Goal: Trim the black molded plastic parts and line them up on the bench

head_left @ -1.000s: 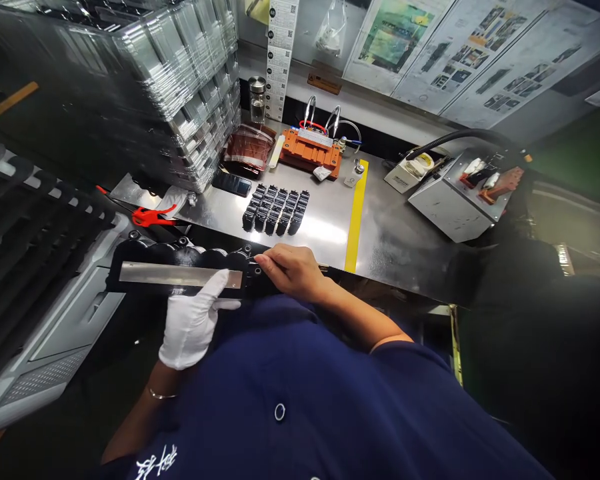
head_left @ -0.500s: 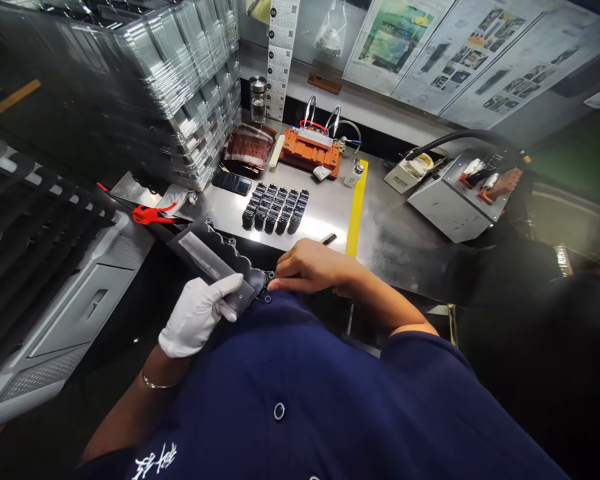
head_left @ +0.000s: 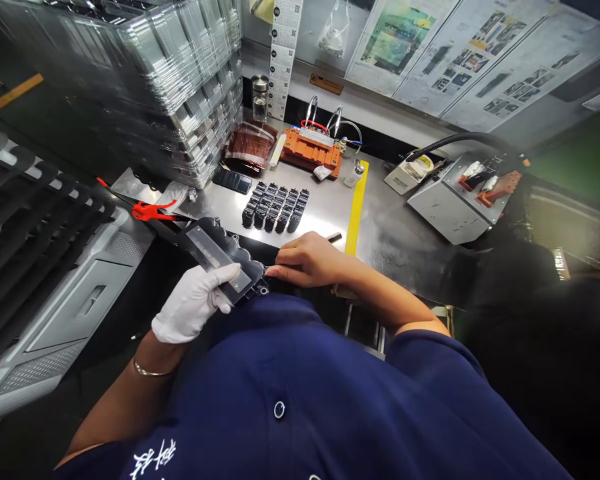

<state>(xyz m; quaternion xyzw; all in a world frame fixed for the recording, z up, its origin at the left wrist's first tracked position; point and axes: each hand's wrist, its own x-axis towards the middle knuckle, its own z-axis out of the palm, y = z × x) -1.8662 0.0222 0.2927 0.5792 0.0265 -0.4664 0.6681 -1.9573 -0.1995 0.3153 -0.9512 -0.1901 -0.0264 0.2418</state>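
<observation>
My left hand, in a white glove, grips a black plastic housing by its lower side, with the thumb on top. The housing has a wavy edge with small round lugs and a lighter flat panel. It is held tilted in front of my body. My bare right hand is closed around a slim tool; its dark rear end sticks out behind the knuckles. The fingertips are at the right end of the housing, beside a lug. The tool's tip is too small to make out clearly.
Several black parts stand in rows on the metal bench, near a phone and an orange fixture. Tall clear tray stacks rise at left. A red air gun lies by the left edge; a metal box machine stands right.
The housing has shifted slightly up and turned a little in my left hand's grip. My left hand has moved up and left; my right hand stays at the housing's right end.
</observation>
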